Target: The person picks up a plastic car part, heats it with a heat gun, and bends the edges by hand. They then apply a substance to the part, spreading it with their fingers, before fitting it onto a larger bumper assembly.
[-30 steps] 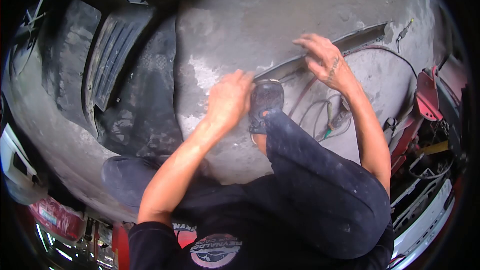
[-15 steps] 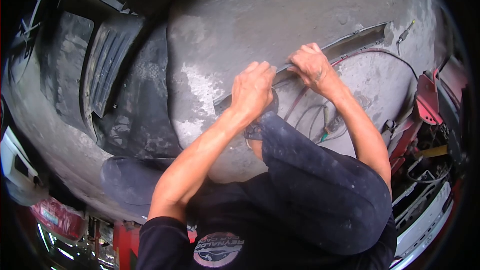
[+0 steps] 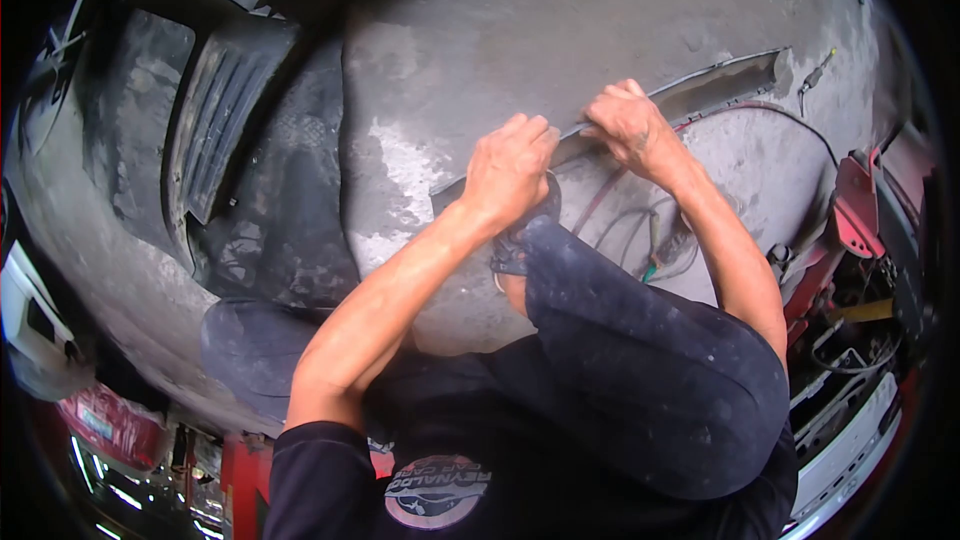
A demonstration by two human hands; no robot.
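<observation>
A long, narrow grey trim strip (image 3: 715, 85) lies slantwise on the concrete floor, its far end up to the right. Both hands grip its upper edge near the middle, a short distance apart. My left hand (image 3: 508, 168) is closed over the edge, knuckles up, above my shoe. My right hand (image 3: 630, 125) pinches the same edge a little farther up. The fingertips of both hands are partly hidden. The strip's near end (image 3: 450, 195) sticks out left of my left wrist.
A black panel with a ribbed vent (image 3: 225, 120) lies to the left. A cable (image 3: 780, 110) runs under the strip to coils by my knee. A small tool with a yellow tip (image 3: 815, 75) lies at upper right. A red metal stand (image 3: 857, 200) and vehicle parts are at right.
Both hands keep their hold on the strip, with barely any shift along it. The whole view has moved slightly, so the floor items appear a little farther right.
</observation>
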